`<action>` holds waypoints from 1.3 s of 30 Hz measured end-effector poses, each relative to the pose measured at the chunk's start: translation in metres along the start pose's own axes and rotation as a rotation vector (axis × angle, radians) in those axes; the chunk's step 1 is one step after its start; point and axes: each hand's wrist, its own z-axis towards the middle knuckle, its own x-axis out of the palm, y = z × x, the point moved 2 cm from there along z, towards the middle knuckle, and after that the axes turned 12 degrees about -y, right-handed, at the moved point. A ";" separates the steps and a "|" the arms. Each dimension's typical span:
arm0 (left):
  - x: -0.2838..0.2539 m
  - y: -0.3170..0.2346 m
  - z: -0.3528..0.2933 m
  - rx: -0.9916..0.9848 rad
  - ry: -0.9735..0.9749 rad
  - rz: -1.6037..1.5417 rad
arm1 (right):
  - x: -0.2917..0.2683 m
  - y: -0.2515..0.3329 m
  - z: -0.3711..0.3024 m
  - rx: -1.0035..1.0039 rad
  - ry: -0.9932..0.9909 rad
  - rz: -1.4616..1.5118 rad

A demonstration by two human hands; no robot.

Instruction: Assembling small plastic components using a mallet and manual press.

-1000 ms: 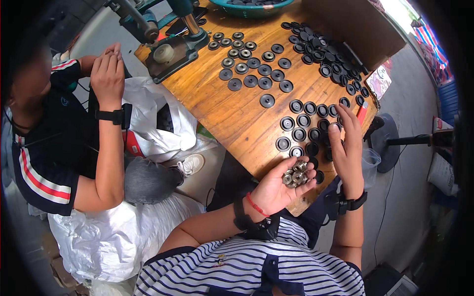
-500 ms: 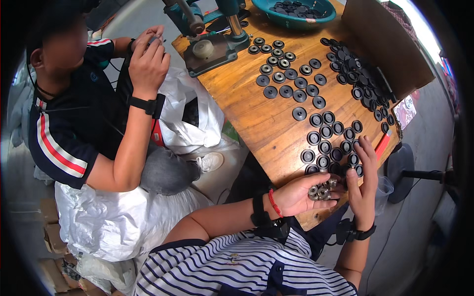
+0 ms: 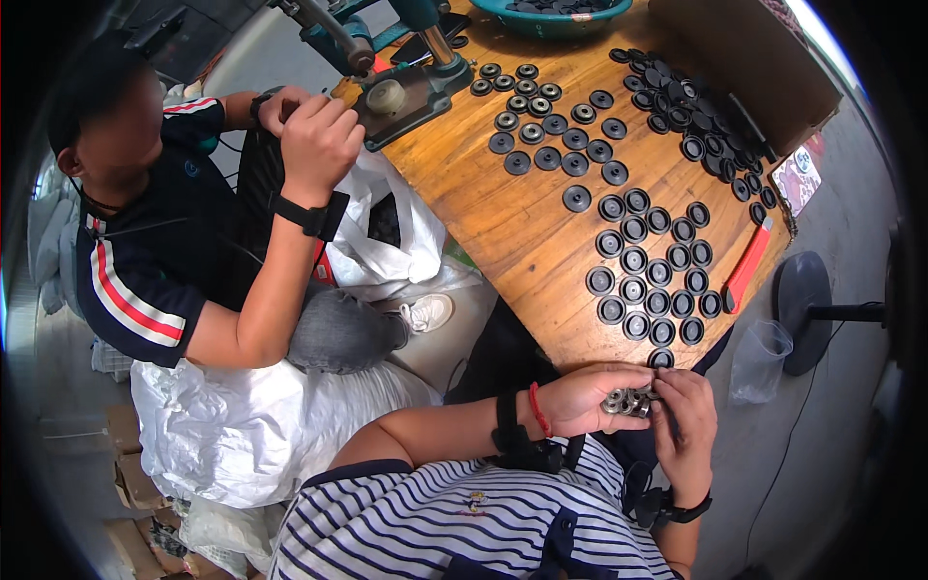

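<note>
Just off the table's near edge, my left hand is palm up, cupping several small shiny metal ring bearings. My right hand meets it from the right, thumb and fingers bent together at the edge of the bearings; whatever lies between its fingertips is hidden. Right beyond the hands, a black grooved plastic disc sits at the table edge. Several more such discs lie spread in loose rows over the wooden table. Some farther discs have metal centres.
A red-handled cutter lies at the table's right edge. Black discs are heaped beside a cardboard sheet. A green press and a teal basin stand at the back. On the left a co-worker sits, hands near the press.
My right hand has drawn back from the near discs to the bearings in my left palm. The co-worker's hands have moved right, closer to the press. The view has shifted slightly.
</note>
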 end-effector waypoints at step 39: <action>-0.008 -0.042 -0.019 0.118 -0.104 0.010 | 0.030 -0.010 -0.019 0.071 -0.097 -0.273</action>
